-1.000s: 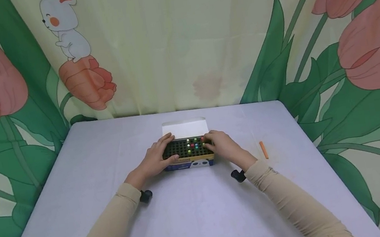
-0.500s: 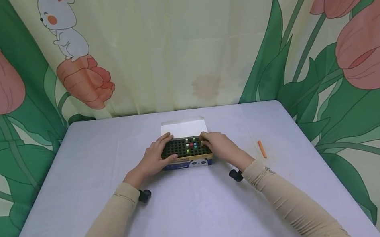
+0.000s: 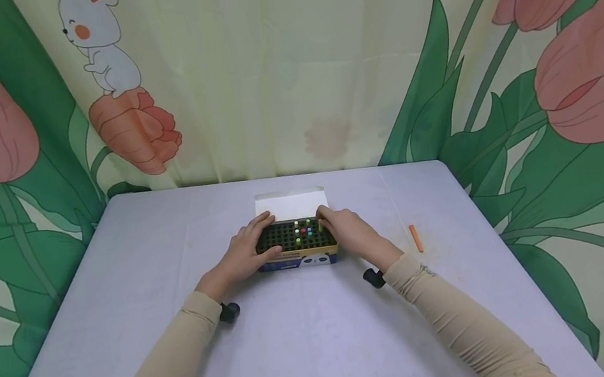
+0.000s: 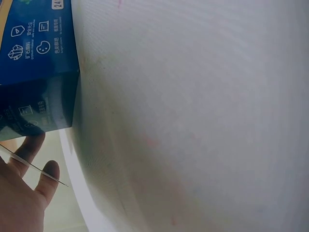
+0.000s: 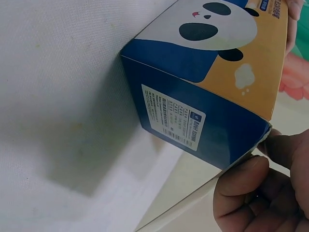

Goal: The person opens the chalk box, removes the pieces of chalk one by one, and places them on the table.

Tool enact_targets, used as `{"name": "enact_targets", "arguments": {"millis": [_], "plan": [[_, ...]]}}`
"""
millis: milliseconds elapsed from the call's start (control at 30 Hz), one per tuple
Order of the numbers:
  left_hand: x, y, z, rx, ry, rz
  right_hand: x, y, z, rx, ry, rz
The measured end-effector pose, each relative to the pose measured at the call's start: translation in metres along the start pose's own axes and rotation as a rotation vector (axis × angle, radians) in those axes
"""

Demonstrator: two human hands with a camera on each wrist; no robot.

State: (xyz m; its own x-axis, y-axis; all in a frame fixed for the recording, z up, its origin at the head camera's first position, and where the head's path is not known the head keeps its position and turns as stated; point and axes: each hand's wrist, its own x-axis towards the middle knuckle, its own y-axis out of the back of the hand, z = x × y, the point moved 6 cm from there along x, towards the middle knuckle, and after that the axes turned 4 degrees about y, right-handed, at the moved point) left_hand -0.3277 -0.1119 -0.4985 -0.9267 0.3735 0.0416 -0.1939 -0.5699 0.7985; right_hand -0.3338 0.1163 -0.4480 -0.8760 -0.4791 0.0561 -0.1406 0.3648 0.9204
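Note:
A blue and yellow chalk box (image 3: 289,263) with a panda print stands on the table, its white lid flap (image 3: 291,206) folded back. Inside is a black holder (image 3: 274,239) full of holes, where several coloured chalk ends (image 3: 303,231) show, toward its right side. My left hand (image 3: 240,255) holds the box's left end, thumb at the front edge and fingers at the back. At the right end, my right hand (image 3: 350,230) pinches a yellow-green chalk stick (image 3: 321,225) over the holder. The right wrist view shows curled fingers (image 5: 241,176) by the box's top corner, the chalk hidden.
An orange chalk stick (image 3: 416,239) lies on the white-covered table (image 3: 311,335), right of the right hand. Behind the table's far edge hangs a curtain (image 3: 265,90) printed with tulips and a rabbit. A black wrist camera (image 3: 374,278) sits under the right wrist.
My right hand has shifted slightly left over the holder, covering the red chalk end seen earlier at the right. The left hand stays on the box.

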Motion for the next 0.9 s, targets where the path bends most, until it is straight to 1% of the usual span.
{"name": "enact_targets", "arguments": {"millis": [167, 367, 533, 633, 767, 900], "plan": [[-0.001, -0.001, 0.000, 0.001, 0.001, -0.003, -0.001, 0.000, 0.001, 0.028, -0.012, -0.008], [0.000, 0.000, 0.001, 0.009, -0.009, 0.007, 0.001, 0.001, 0.003, 0.028, -0.019, 0.007], [-0.001, 0.000, 0.000, 0.004, -0.004, 0.002, 0.003, 0.001, 0.005, 0.034, -0.052, 0.013], [-0.002, 0.000, 0.000, -0.001, -0.006, 0.004, 0.004, 0.004, 0.006, 0.065, -0.067, 0.032], [-0.001, 0.001, 0.001, -0.005, -0.010, 0.003, 0.004, 0.007, 0.012, 0.148, -0.092, 0.073], [-0.001, 0.001, 0.002, -0.005, -0.012, -0.002, 0.003, 0.010, 0.020, 0.286, -0.117, 0.139]]}}
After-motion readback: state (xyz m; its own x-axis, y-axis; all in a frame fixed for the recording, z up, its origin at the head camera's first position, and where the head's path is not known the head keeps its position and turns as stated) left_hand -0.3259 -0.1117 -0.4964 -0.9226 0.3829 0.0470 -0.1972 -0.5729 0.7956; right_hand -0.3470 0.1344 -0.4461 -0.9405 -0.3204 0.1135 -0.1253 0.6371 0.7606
